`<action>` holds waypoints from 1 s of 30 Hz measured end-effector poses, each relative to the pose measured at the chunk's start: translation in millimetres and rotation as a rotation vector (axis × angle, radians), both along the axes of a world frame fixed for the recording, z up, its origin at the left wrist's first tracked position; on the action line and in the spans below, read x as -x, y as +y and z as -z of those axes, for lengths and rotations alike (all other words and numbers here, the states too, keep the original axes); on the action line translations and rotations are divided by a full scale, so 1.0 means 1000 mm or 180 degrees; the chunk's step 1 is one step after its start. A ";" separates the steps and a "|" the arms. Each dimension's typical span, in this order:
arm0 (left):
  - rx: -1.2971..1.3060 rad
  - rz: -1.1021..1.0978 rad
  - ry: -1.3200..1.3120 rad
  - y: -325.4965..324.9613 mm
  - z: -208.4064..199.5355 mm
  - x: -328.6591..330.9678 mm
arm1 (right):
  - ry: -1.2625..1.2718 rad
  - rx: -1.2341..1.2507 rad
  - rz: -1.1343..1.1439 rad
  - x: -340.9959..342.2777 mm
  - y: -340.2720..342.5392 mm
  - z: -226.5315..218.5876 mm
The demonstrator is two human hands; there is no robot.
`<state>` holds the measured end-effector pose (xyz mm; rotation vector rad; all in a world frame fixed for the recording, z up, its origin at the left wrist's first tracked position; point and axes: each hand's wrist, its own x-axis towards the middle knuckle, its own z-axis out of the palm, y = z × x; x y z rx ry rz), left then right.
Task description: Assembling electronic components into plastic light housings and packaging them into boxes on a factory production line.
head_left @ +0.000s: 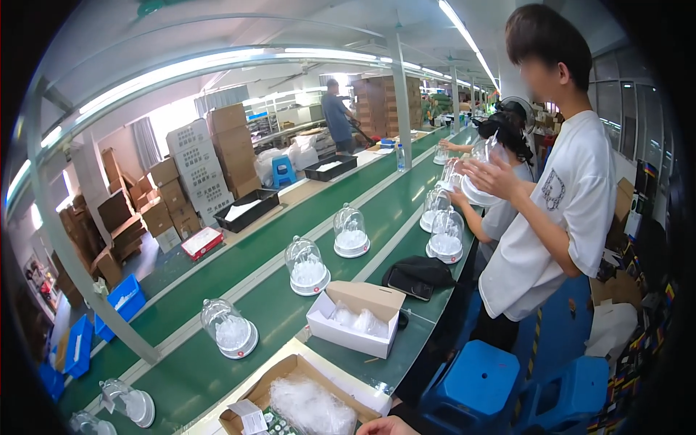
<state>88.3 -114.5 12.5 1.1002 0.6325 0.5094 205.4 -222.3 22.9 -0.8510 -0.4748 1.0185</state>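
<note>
Bare hand point(388, 426), crinkly plastic point(308, 404), clear domes point(349, 226)

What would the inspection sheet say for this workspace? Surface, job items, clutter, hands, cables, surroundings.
Surface: green work line, running away from the camera.
Job's things: open cardboard box holding clear plastic wrap; beyond it, clear domes on white round bases.
Clutter: black pouch beside an open white box.
Hands: right hand at the lower edge, near the cardboard box, grip unclear; left out of view.
Cables: nothing seen.
Surroundings: co-worker in white shirt; blue stool; stacked cartons.
</note>
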 end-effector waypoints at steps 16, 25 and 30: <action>-0.0290 0.0245 -0.0562 0.000 -0.002 0.006 | -0.0832 -0.0065 0.0350 -0.009 0.003 0.012; -0.0231 0.0340 -0.0680 -0.004 -0.004 0.006 | -0.0852 0.0621 0.0455 -0.004 0.003 -0.001; -0.0414 0.0069 -0.0566 0.002 -0.005 0.009 | -0.1373 0.0484 0.0348 -0.003 0.010 0.003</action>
